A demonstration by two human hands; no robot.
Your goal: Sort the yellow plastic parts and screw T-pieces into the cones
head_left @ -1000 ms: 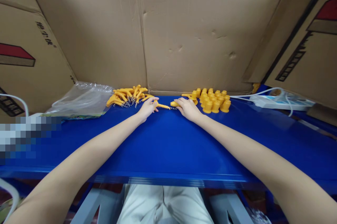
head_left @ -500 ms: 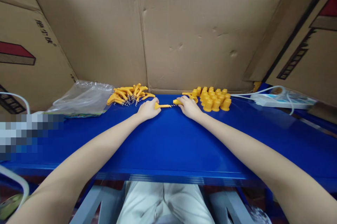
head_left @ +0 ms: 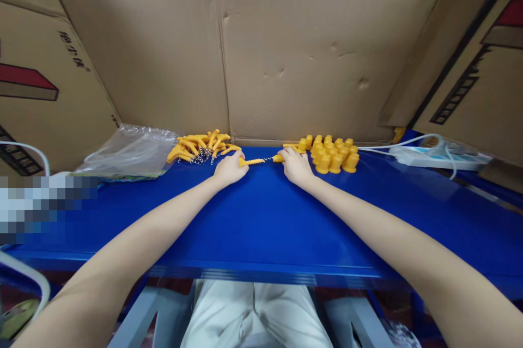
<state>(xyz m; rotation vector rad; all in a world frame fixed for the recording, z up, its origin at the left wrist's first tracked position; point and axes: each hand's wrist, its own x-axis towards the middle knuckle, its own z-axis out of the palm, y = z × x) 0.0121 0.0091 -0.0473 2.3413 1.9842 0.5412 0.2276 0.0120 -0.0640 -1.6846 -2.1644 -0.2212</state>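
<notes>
My left hand [head_left: 229, 169] is closed round the head of a yellow ribbed plastic screw [head_left: 252, 162] that lies on the blue table [head_left: 261, 223]. A thin metal chain joins the screw to a small yellow piece [head_left: 278, 158] pinched in my right hand [head_left: 296, 166]. Behind my left hand lies a heap of yellow screws with chains [head_left: 202, 145]. Just right of my right hand stand several yellow plastic caps [head_left: 332, 156] in a cluster.
Cardboard sheets and boxes [head_left: 302, 43] wall in the back and both sides. A clear plastic bag [head_left: 127, 153] lies at the back left. A white power strip with cables [head_left: 433, 156] sits at the back right. My legs show below the table's front edge.
Both hands have shifted slightly toward the back of the table with the screw and chain. My left hand has gone from spread fingers to a closed grip on the screw.
</notes>
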